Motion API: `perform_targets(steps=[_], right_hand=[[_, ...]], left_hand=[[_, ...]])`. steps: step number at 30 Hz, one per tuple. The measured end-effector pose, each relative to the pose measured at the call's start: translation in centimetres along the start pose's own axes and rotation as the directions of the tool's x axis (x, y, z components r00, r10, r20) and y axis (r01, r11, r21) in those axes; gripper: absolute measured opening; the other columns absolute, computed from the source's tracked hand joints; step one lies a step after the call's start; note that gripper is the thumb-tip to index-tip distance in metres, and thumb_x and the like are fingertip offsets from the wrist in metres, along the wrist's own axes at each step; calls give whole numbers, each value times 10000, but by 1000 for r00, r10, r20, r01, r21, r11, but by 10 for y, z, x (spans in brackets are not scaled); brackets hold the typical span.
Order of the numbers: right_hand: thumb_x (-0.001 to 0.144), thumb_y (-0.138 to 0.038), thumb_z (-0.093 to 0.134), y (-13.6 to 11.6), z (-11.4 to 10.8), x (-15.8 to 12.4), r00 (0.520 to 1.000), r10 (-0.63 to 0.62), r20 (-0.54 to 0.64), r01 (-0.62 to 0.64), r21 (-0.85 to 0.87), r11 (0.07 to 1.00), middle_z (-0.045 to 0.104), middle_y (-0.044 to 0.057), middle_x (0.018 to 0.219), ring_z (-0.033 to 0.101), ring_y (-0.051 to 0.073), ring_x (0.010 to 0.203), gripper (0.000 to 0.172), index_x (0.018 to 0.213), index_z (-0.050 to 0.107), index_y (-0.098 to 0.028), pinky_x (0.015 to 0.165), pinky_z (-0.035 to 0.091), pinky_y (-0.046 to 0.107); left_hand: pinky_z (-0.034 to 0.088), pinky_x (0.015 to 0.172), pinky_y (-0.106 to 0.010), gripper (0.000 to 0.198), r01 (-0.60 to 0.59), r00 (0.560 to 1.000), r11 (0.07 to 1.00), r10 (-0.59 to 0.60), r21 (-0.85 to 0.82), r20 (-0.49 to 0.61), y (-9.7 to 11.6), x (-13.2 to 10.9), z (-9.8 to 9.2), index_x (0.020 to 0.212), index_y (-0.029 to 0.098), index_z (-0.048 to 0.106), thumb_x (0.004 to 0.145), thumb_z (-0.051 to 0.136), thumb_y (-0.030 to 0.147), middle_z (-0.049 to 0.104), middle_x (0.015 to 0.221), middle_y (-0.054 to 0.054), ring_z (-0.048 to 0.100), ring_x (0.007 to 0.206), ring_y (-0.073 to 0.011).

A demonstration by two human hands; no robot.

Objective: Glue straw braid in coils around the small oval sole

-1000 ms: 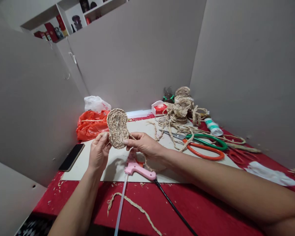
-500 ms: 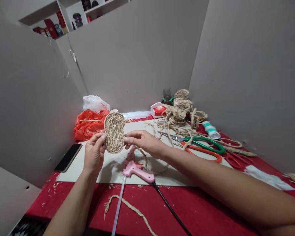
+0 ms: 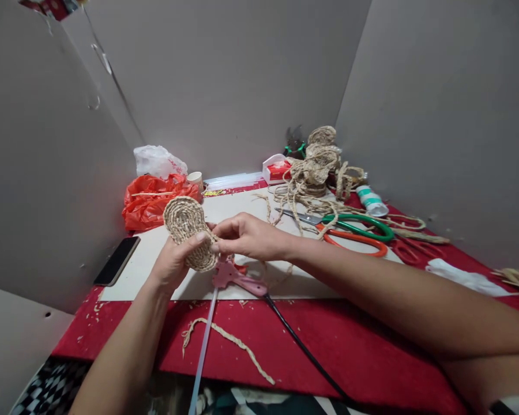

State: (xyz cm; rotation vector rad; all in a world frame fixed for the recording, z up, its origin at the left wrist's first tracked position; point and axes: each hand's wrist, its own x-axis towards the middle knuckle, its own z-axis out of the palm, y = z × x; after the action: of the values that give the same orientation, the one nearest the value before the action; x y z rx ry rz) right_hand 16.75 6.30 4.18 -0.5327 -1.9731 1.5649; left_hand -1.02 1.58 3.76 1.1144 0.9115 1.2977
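A peanut-shaped piece of coiled straw braid [image 3: 184, 221] is held up over the white board, tilted to the left. My left hand [image 3: 176, 257] grips it from below left, the thumb lying across its front and the other fingers hidden behind. On the other side, my right hand [image 3: 242, 236] pinches at the piece's right edge with thumb and bent fingers; a braid strand seems to run there. Just below the hands lies a pink glue gun [image 3: 242, 280], with a long clear glue stick [image 3: 204, 351] sticking out of its back. Its nozzle is hidden by the hands.
Large scissors [image 3: 354, 226] with green and orange handles lie right, before a heap of straw braid [image 3: 313, 173]. A phone [image 3: 117, 261] and red plastic bag [image 3: 149, 202] are left. A loose braid [image 3: 237, 344] and black cord [image 3: 303, 349] cross the red tabletop [image 3: 372, 346].
The straw piece has tipped left and moved down-left relative to my right hand. My left thumb has shifted from its edge onto its front. The view has tilted downward.
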Motion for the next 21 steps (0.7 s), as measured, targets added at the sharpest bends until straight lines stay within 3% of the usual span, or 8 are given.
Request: perform_targets(steps=[3,6,11,15,18,21], right_hand=[[773,-234,611,-2,1,-1,1000,-30,0,29,-59,998,582,-24,622,515,77,571,116,732,633,-128,578,414,224],[756,-224,623,-6,0,-2,999,-50,-3,50,-48,998,590,-19,680,533,89,612,152,860,656,-119,593,428,225],[733,-116,604,-8,-4,-4,1000,19,-15,-22,-219,975,583,-41,640,532,99,568,513,1242,549,-123,541,416,219],[745,-102,591,2,-23,3,992,127,-2,-120,-338,933,616,-34,605,577,120,555,517,1259,549,-143,531,432,231],[722,-77,618,9,-55,14,982,176,-61,-181,-532,827,679,11,636,608,138,578,335,1047,673,-137,530,437,235],[743,-105,635,8,-86,18,966,38,-255,-212,-699,683,719,71,736,657,167,665,214,946,700,-90,623,478,257]], left_hand=[[535,653,-276,260,-11,998,1000,10,-17,-65,-4,2,1,883,125,718,660,783,242,715,832,-64,667,706,-174],[536,667,-258,256,-86,983,994,73,-73,-167,-2,5,0,851,129,722,630,802,231,713,811,-49,665,713,-160],[539,717,-249,249,-248,925,956,185,-159,-332,9,10,-7,848,125,716,631,793,218,723,849,-55,669,755,-146],[546,784,-280,167,-418,814,892,284,-171,-507,19,19,-18,828,133,706,674,752,178,731,831,-52,685,783,-154],[542,826,-278,57,-522,704,828,283,-205,-652,27,27,-31,774,135,691,745,669,91,723,774,-23,678,767,-123],[537,845,-269,147,-554,640,794,211,-253,-739,36,33,-45,703,134,660,814,593,65,697,707,-3,664,710,-99]])
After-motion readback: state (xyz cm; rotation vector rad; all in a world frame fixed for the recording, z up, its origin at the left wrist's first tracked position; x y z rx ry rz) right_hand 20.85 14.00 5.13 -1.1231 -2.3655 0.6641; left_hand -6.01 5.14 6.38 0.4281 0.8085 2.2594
